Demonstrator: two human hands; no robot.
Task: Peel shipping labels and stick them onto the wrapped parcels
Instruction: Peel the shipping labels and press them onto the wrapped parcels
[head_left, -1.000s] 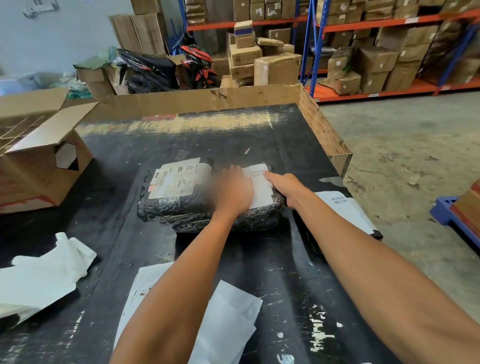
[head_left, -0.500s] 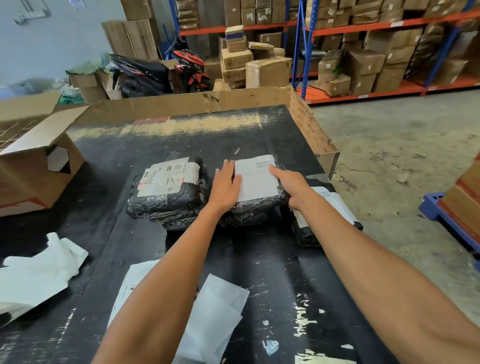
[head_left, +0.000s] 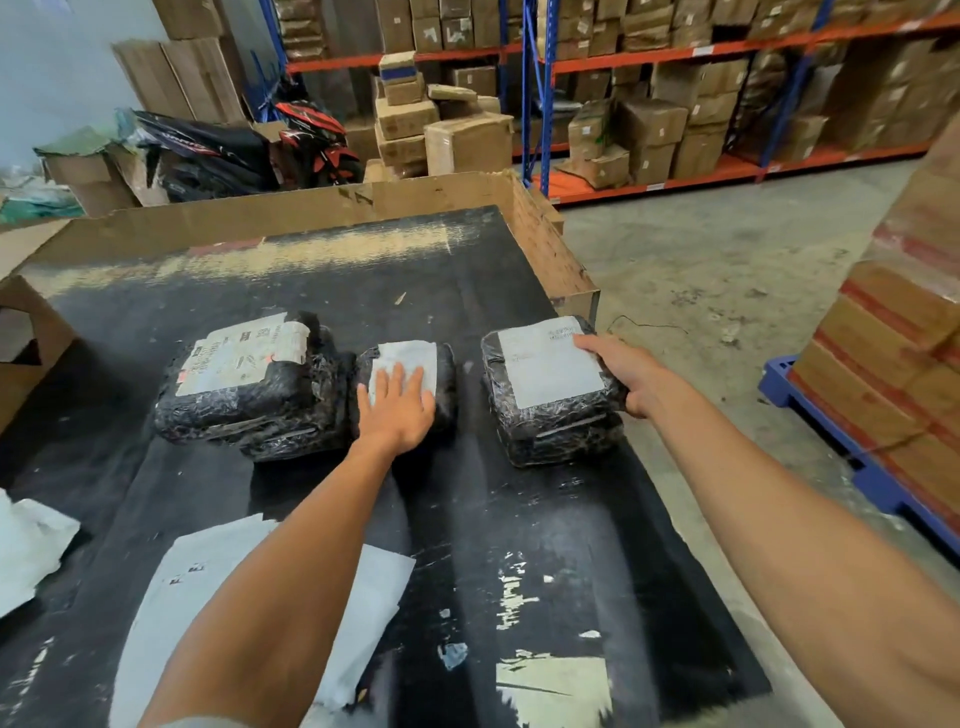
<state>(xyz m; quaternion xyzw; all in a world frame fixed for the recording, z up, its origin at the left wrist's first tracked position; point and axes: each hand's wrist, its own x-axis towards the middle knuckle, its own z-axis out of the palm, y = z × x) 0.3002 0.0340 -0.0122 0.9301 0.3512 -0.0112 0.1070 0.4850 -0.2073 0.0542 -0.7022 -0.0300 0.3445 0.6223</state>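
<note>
Pressing flat, fingers spread, the left hand (head_left: 397, 402) lies palm-down on the white label (head_left: 402, 364) of the middle parcel (head_left: 408, 387), gripping nothing; it covers the label's near half. The right hand (head_left: 626, 376) grasps the right parcel (head_left: 550, 389) at its right edge, thumb on top at the label (head_left: 550, 366) corner, fingers curled down the far side out of sight. Print there is too blurred to read. A left parcel (head_left: 249, 387), labelled, touches the middle one. All sit on the black table (head_left: 467, 545). White backing sheets (head_left: 208, 597) lie nearer, partly hidden by the left forearm.
</note>
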